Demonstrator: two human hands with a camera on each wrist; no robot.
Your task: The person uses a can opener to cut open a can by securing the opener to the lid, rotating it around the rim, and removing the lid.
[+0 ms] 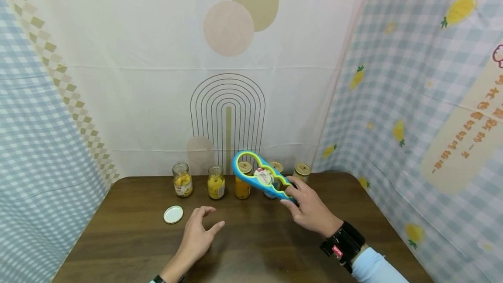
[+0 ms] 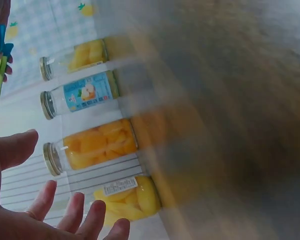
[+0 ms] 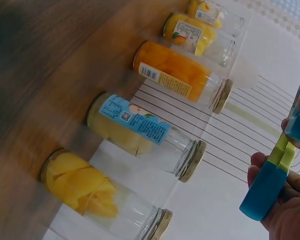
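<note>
My right hand (image 1: 312, 208) grips a blue and lime-green jar opener (image 1: 264, 176) by one end, holding it up in front of the lidded jars. In the right wrist view, the fingers curl round the opener's handle (image 3: 265, 192). My left hand (image 1: 195, 236) holds nothing; its fingers are spread and slightly bent above the table's front part. Behind it stand two lidless glass jars of yellow fruit, one at left (image 1: 182, 183) and another beside it (image 1: 216, 185). A lidded jar of orange fruit (image 1: 242, 190) comes after them, partly hidden by the opener.
Two more lidded jars stand at right: one with a blue label (image 3: 135, 117) and one with yellow fruit (image 3: 80, 185). A white-faced lid (image 1: 173, 214) lies on the brown table (image 1: 129, 230). Printed cloth (image 1: 153, 112) hangs behind and along both sides.
</note>
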